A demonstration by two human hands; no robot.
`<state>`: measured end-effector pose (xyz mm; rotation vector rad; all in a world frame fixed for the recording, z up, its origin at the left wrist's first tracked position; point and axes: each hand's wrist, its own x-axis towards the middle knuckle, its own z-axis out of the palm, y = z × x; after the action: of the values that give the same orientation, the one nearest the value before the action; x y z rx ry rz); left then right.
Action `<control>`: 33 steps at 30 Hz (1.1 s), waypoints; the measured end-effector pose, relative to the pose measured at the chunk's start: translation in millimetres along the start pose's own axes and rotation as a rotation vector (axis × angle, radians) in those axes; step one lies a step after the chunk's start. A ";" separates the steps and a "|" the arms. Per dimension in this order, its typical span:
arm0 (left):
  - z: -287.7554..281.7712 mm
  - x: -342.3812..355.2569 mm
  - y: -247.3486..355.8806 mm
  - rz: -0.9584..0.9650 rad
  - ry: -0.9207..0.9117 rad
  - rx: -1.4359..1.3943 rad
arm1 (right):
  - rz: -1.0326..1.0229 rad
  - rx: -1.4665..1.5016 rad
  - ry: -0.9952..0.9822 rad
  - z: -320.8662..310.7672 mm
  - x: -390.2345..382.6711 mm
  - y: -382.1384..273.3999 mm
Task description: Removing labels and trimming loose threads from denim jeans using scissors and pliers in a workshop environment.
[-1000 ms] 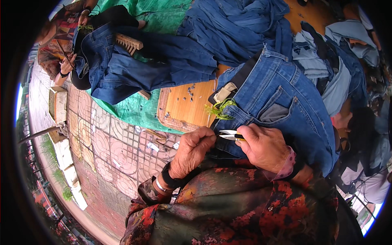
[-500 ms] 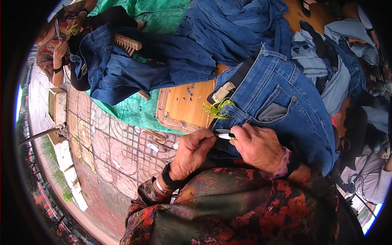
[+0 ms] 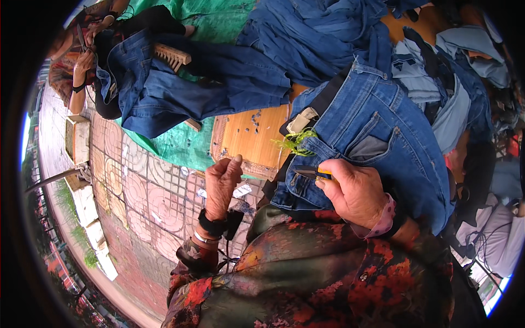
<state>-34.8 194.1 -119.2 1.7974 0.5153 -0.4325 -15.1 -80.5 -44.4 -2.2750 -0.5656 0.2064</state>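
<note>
Right hand (image 3: 353, 191), nearer, gripping snips (image 3: 314, 173), blades pointing left over blue jeans (image 3: 402, 145); waistband (image 3: 338, 116) slanting away up-right. Left hand (image 3: 221, 183) hovering farther left, clear of jeans, thumb and fingers pressing together; can't tell if pinching anything.

Head-worn wide fisheye, looking down, close range
</note>
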 end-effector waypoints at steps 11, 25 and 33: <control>11.8 -4.8 14.7 0.008 -0.302 -0.155 | 0.099 0.090 0.013 -14.4 -4.7 -4.8; 36.3 -15.3 43.6 -0.384 -0.786 -0.480 | 0.065 0.048 -0.198 -19.9 -20.7 -4.6; 38.5 -20.4 41.6 -0.393 -0.760 -0.607 | 0.012 0.073 -0.219 -15.7 -21.9 -0.9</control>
<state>-30.2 144.3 -85.5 0.8461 0.3904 -1.0475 -29.9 -100.2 -33.4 -2.1996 -0.6459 0.4794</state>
